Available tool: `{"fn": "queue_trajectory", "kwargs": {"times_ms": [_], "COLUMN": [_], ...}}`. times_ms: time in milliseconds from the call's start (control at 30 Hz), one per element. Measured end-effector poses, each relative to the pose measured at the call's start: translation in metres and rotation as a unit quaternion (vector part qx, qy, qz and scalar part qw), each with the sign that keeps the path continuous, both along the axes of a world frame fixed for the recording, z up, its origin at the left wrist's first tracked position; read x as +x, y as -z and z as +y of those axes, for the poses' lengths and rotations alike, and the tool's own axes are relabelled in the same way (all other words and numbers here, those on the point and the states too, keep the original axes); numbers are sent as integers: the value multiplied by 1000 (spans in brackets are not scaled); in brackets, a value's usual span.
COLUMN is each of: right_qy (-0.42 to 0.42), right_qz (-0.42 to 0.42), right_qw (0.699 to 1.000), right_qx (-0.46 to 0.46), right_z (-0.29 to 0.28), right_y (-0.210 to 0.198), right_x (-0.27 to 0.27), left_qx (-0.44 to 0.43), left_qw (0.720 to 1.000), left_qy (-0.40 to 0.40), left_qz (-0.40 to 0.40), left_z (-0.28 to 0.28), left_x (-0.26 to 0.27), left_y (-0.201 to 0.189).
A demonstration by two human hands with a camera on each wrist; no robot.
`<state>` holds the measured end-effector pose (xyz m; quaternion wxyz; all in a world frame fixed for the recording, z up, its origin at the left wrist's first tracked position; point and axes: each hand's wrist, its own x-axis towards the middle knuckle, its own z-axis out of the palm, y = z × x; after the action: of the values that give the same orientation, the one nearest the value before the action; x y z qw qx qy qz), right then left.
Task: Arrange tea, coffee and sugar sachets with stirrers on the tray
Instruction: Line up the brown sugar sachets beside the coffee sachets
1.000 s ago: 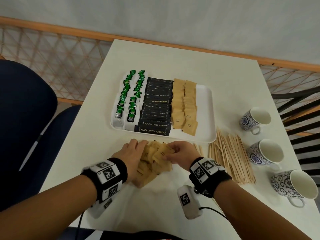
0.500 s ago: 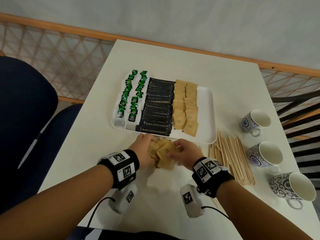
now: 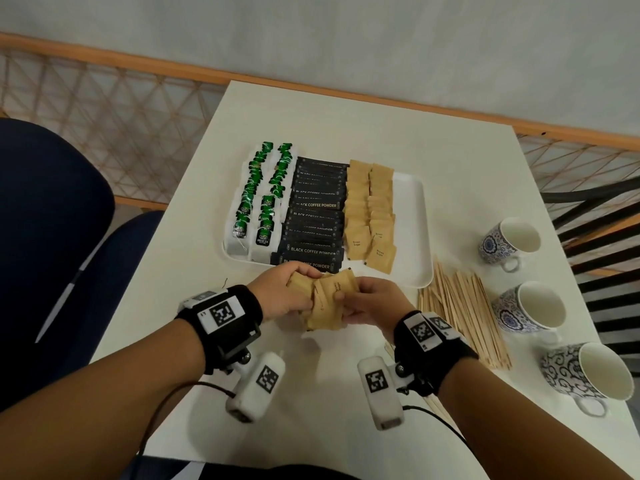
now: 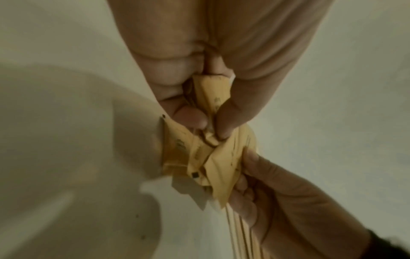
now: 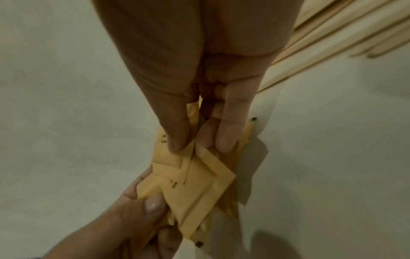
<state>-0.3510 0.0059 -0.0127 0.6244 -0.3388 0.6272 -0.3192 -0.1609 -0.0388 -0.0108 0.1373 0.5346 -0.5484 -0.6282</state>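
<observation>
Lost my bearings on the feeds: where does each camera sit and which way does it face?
Head: worn on the head, looking forward and down at the tray, stirrers and both forearms.
Left wrist: looks along the left hand at the sugar sachets.
Right wrist: looks along the right hand toward the left hand.
All three share the sachet bundle gripped by both hands.
</observation>
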Motion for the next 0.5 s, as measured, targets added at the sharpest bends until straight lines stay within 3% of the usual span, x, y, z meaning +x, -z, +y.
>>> {"fn": "queue_trajectory", "kwargs": {"times_ms": [233,500], "right_qy": [20,65], "right_qz": [-82,-67], "right_qw": [996,995], "right_qx": [-10,-23], "right_z": [-7,-18], "right_y": [-4,-9], "right_x": [12,1], "left_qx": [55,79], "left_qw": [997,992], "left_qy": [-25,-84], "left_qz": [50,61], "left_z": [-1,-11], "left_x": [-3,-2], "left_y": [-2,-5]}}
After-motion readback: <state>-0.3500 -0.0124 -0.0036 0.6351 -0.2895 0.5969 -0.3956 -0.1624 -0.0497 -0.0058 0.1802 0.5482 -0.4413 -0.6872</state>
